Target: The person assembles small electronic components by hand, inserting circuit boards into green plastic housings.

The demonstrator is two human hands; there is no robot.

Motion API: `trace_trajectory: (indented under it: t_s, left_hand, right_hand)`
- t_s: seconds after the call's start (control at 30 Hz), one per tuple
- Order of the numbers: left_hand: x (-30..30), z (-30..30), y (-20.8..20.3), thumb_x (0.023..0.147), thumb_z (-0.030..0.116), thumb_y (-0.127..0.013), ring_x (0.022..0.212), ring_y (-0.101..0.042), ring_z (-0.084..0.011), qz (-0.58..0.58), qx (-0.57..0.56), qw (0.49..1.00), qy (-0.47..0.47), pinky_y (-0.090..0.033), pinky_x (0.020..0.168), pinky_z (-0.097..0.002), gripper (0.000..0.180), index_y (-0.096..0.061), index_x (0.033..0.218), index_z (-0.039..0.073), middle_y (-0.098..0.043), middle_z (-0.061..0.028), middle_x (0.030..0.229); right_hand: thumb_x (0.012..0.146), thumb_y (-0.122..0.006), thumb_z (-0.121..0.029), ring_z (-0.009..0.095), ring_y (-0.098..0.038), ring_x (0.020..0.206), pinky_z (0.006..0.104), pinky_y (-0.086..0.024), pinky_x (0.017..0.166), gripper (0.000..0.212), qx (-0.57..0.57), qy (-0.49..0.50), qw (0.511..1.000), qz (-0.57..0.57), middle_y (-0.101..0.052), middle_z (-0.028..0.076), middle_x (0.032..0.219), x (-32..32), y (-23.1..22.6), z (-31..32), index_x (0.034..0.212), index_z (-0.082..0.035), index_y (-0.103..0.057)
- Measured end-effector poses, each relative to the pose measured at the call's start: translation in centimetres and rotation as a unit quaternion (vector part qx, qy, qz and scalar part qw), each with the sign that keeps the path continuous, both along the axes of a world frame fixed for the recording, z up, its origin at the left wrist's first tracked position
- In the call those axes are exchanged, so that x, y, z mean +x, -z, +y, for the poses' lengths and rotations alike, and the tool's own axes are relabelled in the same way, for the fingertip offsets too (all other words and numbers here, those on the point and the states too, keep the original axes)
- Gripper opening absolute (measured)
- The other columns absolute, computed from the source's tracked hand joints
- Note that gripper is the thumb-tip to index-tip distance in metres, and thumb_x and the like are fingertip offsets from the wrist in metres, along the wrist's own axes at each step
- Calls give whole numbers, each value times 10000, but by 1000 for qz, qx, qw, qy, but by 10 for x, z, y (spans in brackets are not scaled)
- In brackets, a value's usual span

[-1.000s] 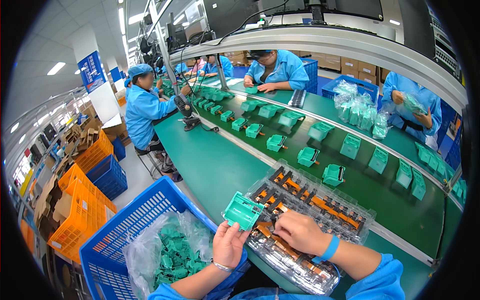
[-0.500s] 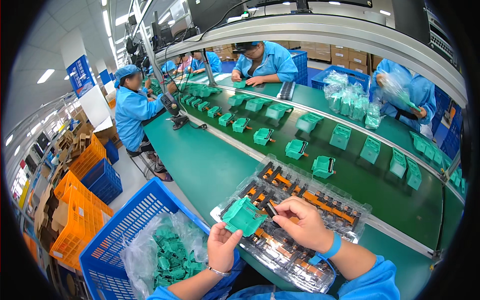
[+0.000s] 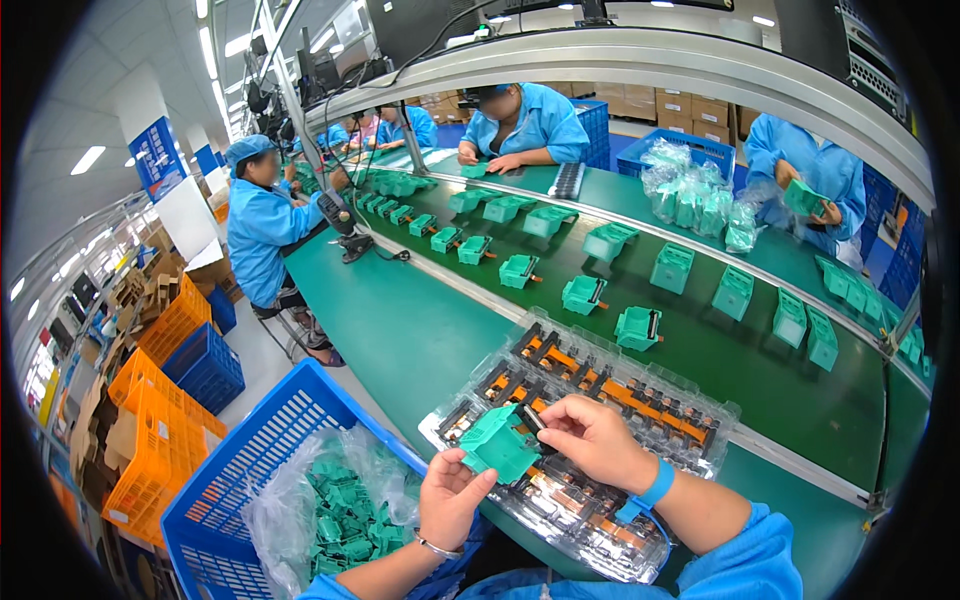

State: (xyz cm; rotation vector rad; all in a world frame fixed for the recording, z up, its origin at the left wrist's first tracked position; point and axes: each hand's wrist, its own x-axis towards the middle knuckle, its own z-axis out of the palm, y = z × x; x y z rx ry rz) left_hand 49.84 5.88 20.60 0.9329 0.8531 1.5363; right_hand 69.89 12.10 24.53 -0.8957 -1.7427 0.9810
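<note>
A green plastic housing (image 3: 492, 447), shaped like an open box, is held tilted over the clear tray (image 3: 434, 424) by my left hand (image 3: 450, 503). The thumb lies along its near edge, with the fingers behind. At the housing's right side, my right hand (image 3: 605, 447) pinches a small black part (image 3: 532, 416) between thumb and fingertips. This part meets the housing's upper right edge; whether it is seated there I cannot tell. Rows of black-and-orange parts (image 3: 640, 400) fill the tray below. A blue band circles my right wrist.
At my left, a blue crate (image 3: 190, 505) holds a plastic bag of green housings (image 3: 355, 510). Beyond the tray, a green conveyor (image 3: 720, 375) carries several housings in rows. Other people in blue work around it. A handheld device (image 3: 343, 218) stands at the table's far left.
The black part has come up against the housing, and the housing has shifted slightly right. Housings on the conveyor have slid a little far-left. A co-worker's hands at right now hold up a green housing.
</note>
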Motion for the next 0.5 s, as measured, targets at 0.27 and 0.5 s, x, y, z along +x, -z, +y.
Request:
trace_trajectory:
  t_s: [0.27,0.5]
  left_hand:
    - [2,-9,-5,797,-96,-626,1036,-563,-194,7,31,999,28,-479,888,-330,343,-444,1063,22,-559,-119,1080]
    - [2,-14,-7,787,-106,-631,999,-581,-195,68,54,995,40,-508,844,-323,345,-438,1049,8,-553,-128,1080]
  right_hand:
    - [819,-660,-59,71,-567,778,223,-482,685,158,-124,-35,991,22,-601,31,858,2,2,-5,946,-10,-580]
    - [813,-662,-75,88,-574,755,240,-488,676,166,-113,-47,992,20,-603,44,828,3,1,-10,936,0,-580]
